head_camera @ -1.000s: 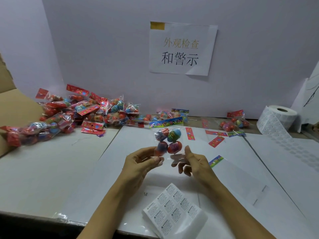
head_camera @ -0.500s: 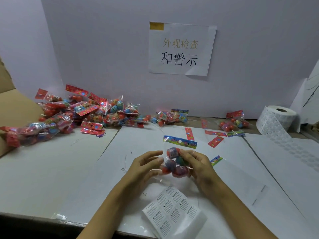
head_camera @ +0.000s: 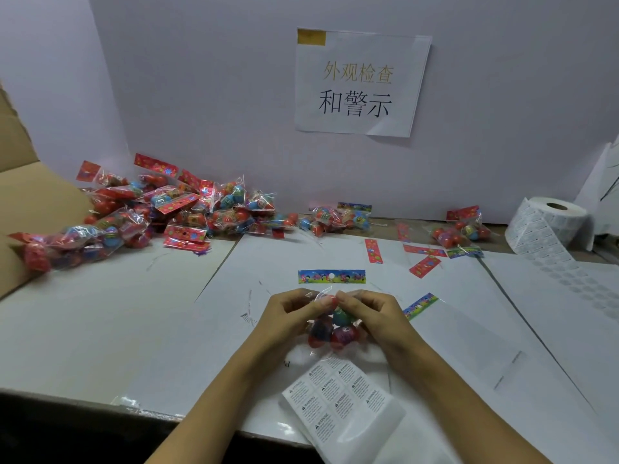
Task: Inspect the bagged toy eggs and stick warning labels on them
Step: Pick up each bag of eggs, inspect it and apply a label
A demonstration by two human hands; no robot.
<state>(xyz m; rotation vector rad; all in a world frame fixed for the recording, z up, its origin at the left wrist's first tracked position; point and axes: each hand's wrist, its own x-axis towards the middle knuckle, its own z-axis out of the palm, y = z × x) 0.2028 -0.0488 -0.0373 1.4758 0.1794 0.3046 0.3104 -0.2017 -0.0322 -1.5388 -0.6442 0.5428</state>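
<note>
1. Clear plastic crinkles between both hands: the left hand [head_camera: 290, 318] and the right hand [head_camera: 371, 316] pinch the bag of toy eggs [head_camera: 331, 329] from either side, fingertips curled in and nearly meeting over its upper part. The bag sits low, at or just above the tabletop [head_camera: 100, 329]; whether it rests there I cannot tell.

2. Just beyond the grip, the bag's header card [head_camera: 331, 276] with its blue and green print stands out past the fingers, facing up.

3. Directly below the grip, toward the person, lies a sheet of warning labels [head_camera: 338, 396]. No label shows on either hand or on the visible part of the bag, so this bag looks to be in the inspection step, with labelling not yet done.

4. Far to the left of the grip is a large heap of bagged eggs [head_camera: 160, 212]. Behind the grip is a smaller cluster [head_camera: 338, 219], and far to the right one more bag [head_camera: 459, 229]. Which of these are labelled is too small to tell.

5. Well right of the grip, a label roll [head_camera: 549, 222] trails its strip across the tabletop, and loose header strips [head_camera: 423, 266] lie scattered between.

6. My judgement: with a heap that size waiting, most of the task remains.
</note>
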